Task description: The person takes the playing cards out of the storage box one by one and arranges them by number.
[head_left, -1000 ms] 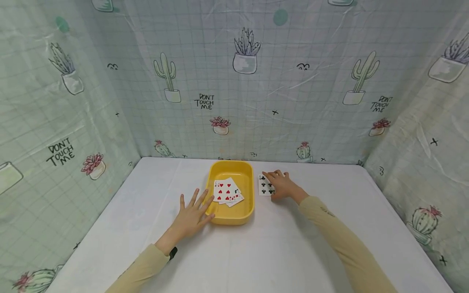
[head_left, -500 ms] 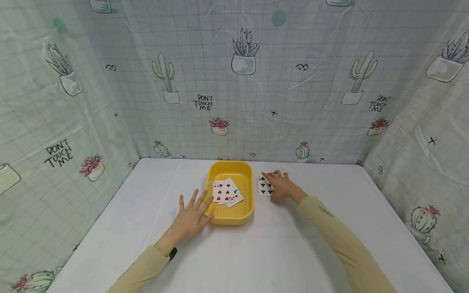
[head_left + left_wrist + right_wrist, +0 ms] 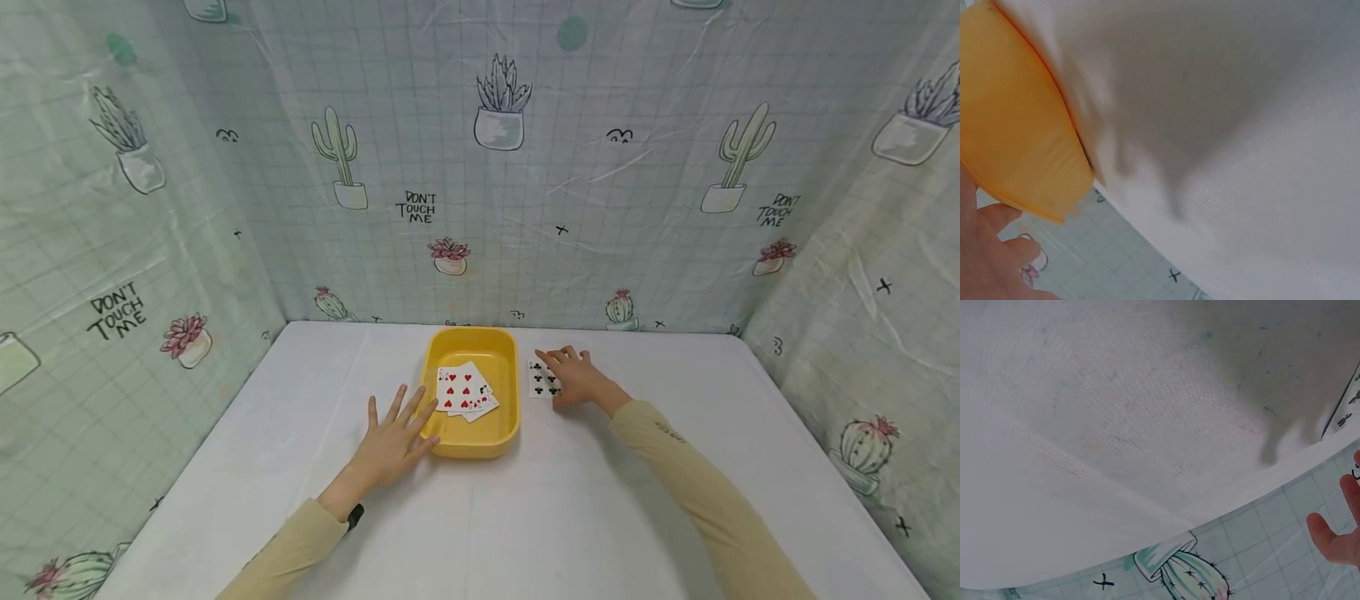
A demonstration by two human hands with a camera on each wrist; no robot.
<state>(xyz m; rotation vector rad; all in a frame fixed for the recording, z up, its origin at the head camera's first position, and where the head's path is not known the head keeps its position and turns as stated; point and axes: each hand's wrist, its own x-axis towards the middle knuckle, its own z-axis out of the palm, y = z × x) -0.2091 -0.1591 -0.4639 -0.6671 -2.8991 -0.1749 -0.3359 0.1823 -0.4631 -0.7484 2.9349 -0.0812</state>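
Note:
My left hand (image 3: 392,446) has its fingers spread at the left side of a yellow tray (image 3: 471,447), with the fingertips over its rim. In the left wrist view, some fingers (image 3: 1000,215) show beside the tray's wall. Several overlapping playing cards (image 3: 459,390) lie inside the tray, a hearts card on top. To the right of the tray, a clubs playing card (image 3: 537,385) lies face up on the table. My right hand (image 3: 581,382) arches over that card, fingers lightly bent and apart, covering its right part. A corner of the card shows at the edge of the right wrist view.
A white-covered table (image 3: 465,533) lies under everything. Behind it and along both sides hangs a pale green cloth (image 3: 562,275) printed with cacti. A dark band (image 3: 355,517) sits on the left wrist.
Both hands, the tray and the cards keep their places. Only the head view shifts very slightly.

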